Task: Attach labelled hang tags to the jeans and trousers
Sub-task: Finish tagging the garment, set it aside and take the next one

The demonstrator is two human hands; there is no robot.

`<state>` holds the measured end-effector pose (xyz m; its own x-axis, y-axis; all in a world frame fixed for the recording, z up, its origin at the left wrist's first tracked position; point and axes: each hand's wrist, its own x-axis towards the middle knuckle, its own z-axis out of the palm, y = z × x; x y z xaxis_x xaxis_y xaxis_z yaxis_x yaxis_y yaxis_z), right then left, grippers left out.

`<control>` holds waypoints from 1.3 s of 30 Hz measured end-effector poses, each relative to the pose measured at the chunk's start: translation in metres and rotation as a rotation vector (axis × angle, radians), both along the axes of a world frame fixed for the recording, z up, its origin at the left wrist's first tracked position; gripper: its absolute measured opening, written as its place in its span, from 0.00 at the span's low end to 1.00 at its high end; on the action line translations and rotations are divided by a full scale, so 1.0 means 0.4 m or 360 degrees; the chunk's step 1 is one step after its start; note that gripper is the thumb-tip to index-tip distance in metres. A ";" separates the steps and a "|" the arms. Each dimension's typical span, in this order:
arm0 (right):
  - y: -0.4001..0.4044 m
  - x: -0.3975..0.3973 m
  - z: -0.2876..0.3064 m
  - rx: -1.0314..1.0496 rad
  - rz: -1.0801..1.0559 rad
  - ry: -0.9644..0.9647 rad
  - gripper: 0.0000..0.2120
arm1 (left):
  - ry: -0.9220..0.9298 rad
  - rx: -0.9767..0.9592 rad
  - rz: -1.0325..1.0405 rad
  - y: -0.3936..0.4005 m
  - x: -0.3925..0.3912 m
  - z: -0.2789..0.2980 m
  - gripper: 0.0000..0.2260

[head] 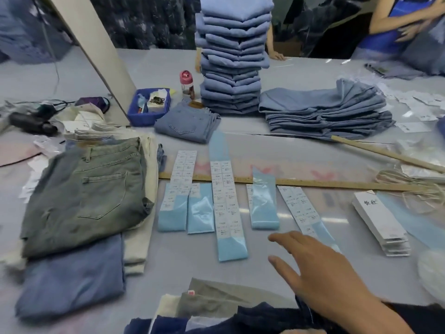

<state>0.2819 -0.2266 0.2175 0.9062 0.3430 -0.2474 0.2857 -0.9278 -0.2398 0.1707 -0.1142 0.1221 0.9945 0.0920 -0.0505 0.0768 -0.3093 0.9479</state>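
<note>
Her right hand [320,273] reaches out over the table [168,256] with fingers spread and holding nothing, the blue label strips [228,208] lying just past its fingertips, the white hang tags [380,222] off to its right, and folded grey-green jeans [84,196] far to its left.

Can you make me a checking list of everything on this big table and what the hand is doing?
Surface: grey table, largely covered.
Job's things: five label strips on blue backing lie side by side; white hang tags stacked at right; grey-green jeans folded at left; tall stack of blue jeans at back.
Clutter: blue tray, pink-capped bottle, wooden ruler.
Grips: right hand open, reaching toward the strips; left hand not in view.
Cables: dark cord far left.
Surroundings: another person behind the table.
</note>
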 end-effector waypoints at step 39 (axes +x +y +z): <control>-0.005 0.419 -0.567 0.0877 -0.0992 -0.0045 0.13 | -0.0176 0.0598 -0.0025 0.016 0.469 -0.323 0.17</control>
<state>0.4495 -0.2286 -0.0094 0.9735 -0.1581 -0.1654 -0.2288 -0.6697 -0.7065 0.3583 -0.1078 -0.0070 0.9935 0.0687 0.0912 -0.0267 -0.6370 0.7704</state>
